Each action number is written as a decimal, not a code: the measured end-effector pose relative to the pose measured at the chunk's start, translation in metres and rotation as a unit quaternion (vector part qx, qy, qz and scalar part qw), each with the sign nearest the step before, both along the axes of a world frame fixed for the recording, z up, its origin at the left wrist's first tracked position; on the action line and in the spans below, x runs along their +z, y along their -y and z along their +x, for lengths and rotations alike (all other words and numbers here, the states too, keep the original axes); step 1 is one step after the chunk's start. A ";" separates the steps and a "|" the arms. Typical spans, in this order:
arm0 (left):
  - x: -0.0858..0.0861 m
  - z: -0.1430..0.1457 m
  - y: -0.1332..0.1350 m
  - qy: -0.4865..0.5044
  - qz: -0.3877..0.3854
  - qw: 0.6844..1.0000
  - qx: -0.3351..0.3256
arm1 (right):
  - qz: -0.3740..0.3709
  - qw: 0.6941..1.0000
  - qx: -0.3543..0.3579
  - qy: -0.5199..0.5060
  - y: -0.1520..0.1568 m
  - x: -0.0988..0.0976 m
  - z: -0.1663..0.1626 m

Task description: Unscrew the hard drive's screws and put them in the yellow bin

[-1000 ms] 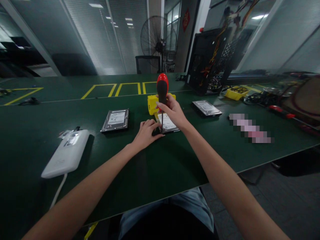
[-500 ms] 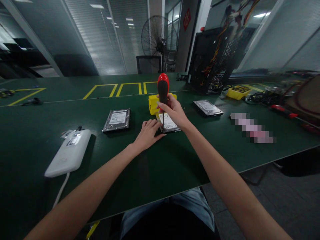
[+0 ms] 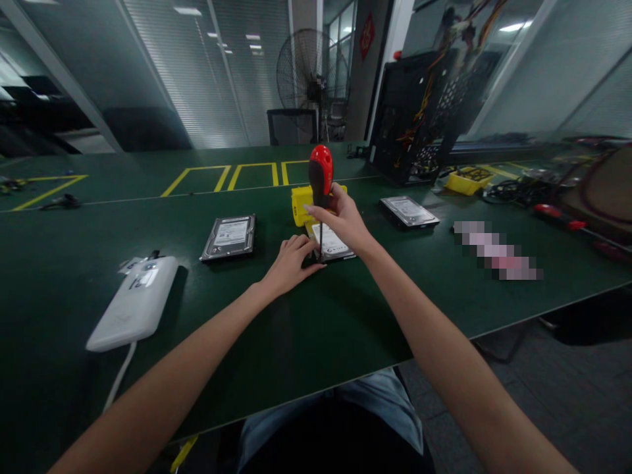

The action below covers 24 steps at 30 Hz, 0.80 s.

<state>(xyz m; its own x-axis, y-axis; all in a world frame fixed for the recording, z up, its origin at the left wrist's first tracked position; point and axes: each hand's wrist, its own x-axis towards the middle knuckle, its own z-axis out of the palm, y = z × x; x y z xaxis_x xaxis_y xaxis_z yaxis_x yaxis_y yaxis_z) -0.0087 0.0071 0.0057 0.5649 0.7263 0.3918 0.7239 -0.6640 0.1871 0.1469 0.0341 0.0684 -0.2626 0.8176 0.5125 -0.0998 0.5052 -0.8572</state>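
A smooth white charger pack [image 3: 134, 301] lies at nine o'clock, with a flat metal spare drive [image 3: 228, 236] beside it. The left hand [image 3: 291, 263] grips nothing, its loosely bent fingers resting on the near edge of the middle drive [image 3: 334, 242]. At its one o'clock, the right hand [image 3: 343, 220] is closed round a screwdriver [image 3: 320, 174] that stands upright — glossy red-and-black handle at twelve, tip down on that drive's near-left corner.

Dark green worktop [image 3: 306, 329] lies bare near its front edge; a yellow plastic box [image 3: 299, 205] stands just behind the right hand [image 3: 345, 220].
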 end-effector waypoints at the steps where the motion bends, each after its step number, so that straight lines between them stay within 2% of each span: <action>1: 0.000 0.000 0.000 0.001 0.000 1.000 -0.002 | -0.002 1.000 -0.001 -0.003 0.000 0.000 0.000; 24: -0.001 0.001 0.002 -0.012 0.016 1.000 0.003 | -0.003 0.999 0.003 -0.032 -0.001 -0.001 -0.002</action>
<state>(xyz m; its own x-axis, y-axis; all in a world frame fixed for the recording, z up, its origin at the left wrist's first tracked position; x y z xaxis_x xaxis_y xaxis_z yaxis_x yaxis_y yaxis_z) -0.0073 0.0054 0.0051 0.5694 0.7176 0.4010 0.7324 -0.6644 0.1489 0.1452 0.0355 0.0671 -0.2341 0.8193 0.5234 -0.1576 0.4993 -0.8520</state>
